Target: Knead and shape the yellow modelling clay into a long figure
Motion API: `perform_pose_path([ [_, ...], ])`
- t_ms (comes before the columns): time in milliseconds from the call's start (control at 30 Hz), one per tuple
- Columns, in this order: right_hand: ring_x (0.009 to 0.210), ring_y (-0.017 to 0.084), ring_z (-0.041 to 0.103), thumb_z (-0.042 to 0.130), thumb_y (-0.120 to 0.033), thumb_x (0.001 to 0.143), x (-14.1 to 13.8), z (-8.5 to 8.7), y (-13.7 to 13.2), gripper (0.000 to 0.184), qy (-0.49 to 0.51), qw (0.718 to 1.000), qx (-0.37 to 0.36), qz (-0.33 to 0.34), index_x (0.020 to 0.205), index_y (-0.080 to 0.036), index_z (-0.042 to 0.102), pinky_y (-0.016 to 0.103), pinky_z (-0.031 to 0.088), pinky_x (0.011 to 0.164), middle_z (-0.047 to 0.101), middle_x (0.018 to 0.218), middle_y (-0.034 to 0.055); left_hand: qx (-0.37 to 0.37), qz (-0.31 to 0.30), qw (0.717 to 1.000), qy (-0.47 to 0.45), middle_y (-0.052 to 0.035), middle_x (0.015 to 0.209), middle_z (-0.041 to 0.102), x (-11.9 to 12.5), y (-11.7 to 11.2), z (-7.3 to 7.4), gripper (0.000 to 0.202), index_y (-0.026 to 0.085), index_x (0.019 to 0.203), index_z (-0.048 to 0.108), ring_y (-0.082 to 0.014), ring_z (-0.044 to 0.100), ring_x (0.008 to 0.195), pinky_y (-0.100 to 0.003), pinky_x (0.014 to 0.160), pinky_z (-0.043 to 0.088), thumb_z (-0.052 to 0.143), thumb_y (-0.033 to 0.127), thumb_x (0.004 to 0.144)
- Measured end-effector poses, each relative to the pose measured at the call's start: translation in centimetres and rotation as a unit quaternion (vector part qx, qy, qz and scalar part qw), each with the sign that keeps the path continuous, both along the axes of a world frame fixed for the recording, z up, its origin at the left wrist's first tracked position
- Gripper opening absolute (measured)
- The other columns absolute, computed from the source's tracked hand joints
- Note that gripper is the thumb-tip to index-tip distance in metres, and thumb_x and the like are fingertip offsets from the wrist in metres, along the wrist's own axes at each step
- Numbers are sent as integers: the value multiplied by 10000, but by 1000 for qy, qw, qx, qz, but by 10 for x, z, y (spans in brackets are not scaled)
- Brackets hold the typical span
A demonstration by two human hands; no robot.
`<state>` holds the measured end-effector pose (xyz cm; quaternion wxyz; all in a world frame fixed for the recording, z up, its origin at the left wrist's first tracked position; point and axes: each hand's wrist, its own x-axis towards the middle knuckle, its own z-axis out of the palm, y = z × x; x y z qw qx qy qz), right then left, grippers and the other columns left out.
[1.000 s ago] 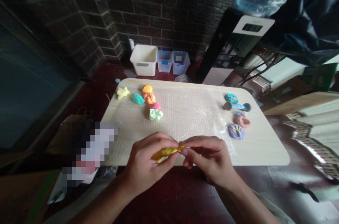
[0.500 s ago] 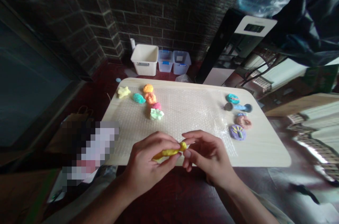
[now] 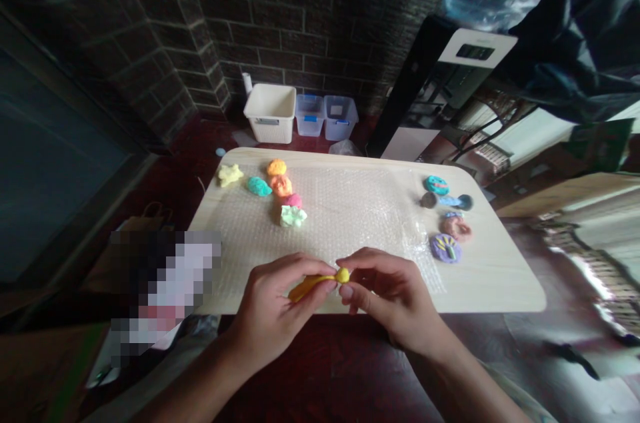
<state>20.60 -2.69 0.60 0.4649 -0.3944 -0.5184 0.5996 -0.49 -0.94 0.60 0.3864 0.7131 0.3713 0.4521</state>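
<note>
A brick wall (image 3: 310,10) closes the scene at the far side. Against its base are placed a white plastic basket (image 3: 270,113) and two clear plastic bins (image 3: 325,116) with blue clips. Nearer the camera stands a pale wood tabletop (image 3: 500,283), partly covered by a sheet of bubble wrap (image 3: 350,210).

Two groups of modelling clay pieces are laid out on it. At the far left are found a yellow star (image 3: 230,174), a teal lump (image 3: 259,186), two orange lumps (image 3: 277,167), a pink lump (image 3: 294,200) and a pale green piece (image 3: 293,216). At the far right are found a teal disc (image 3: 437,184), a blue strip (image 3: 450,202), a clay ring (image 3: 455,227) and a purple disc (image 3: 445,248) bearing yellow and green lines.

Both hands are held at the near edge of the tabletop, over the bubble wrap. A small yellow clay ball (image 3: 343,275) is formed at the tip of a tapering yellow-orange clay strip (image 3: 310,288). The strip is held between the thumb and curled fingers of the left hand (image 3: 273,303), the grip being closed around it. The ball is pinched by the fingertips of the right hand (image 3: 387,293), which are pressed together on it, just beside the left fingertips.
</note>
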Motion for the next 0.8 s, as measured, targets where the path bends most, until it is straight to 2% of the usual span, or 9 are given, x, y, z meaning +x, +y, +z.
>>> perform_pose_path([
  [67,691,125,677,821,-230,912,2,-1,0,208,-12,1000,-4,-2,1120,-225,817,237,603,586,758,949,55,-58,-8,998,-18,-42,963,810,1,0,-3,100,214,1029,774,-165,773,878,-242,789,608,744,185,938],
  [133,698,130,677,793,-259,943,4,-2,2,200,-9,1000,-22,2,1138,-222,811,252,610,606,763,942,60,-140,-31,988,-64,-65,1023,810,3,1,-5,180,206,1094,754,-187,781,926,-259,811,625,778,246,920],
  [233,747,144,684,768,-273,965,7,-3,4,224,-9,1000,-26,12,1183,-229,797,275,618,653,754,938,59,-255,-84,954,-136,-100,1045,806,5,4,-7,251,182,1148,722,-207,781,975,-276,823,631,752,329,947],
  [300,779,149,683,761,-272,971,9,-3,5,224,-11,1000,-16,15,1190,-236,791,274,611,669,742,942,55,-296,-119,936,-152,-108,1026,804,6,6,-6,240,174,1132,737,-203,775,971,-272,822,621,718,353,973],
  [400,786,140,658,753,-262,975,10,0,6,199,-32,999,4,15,1168,-237,796,253,570,651,724,967,57,-312,-139,930,-136,-107,981,797,6,7,-4,248,170,1097,783,-190,755,882,-261,735,599,719,373,970],
  [533,789,148,632,750,-244,972,10,6,8,174,-68,997,46,13,1135,-237,809,269,526,637,707,977,63,-333,-127,928,-110,-89,796,757,6,7,-4,286,145,984,822,-196,717,772,-245,578,531,743,417,943],
  [633,842,170,647,754,-237,967,10,9,9,189,-79,994,66,22,1146,-252,812,309,529,709,708,968,61,-345,-127,924,-107,-90,776,763,5,7,-4,270,148,972,839,-215,725,798,-265,598,538,771,404,918],
  [800,887,195,665,762,-253,960,11,12,10,224,-97,992,74,40,1178,-261,812,349,529,762,714,979,69,-340,-117,927,-102,-102,890,817,4,7,-4,199,179,982,850,-194,720,780,-288,667,549,792,345,888],
])
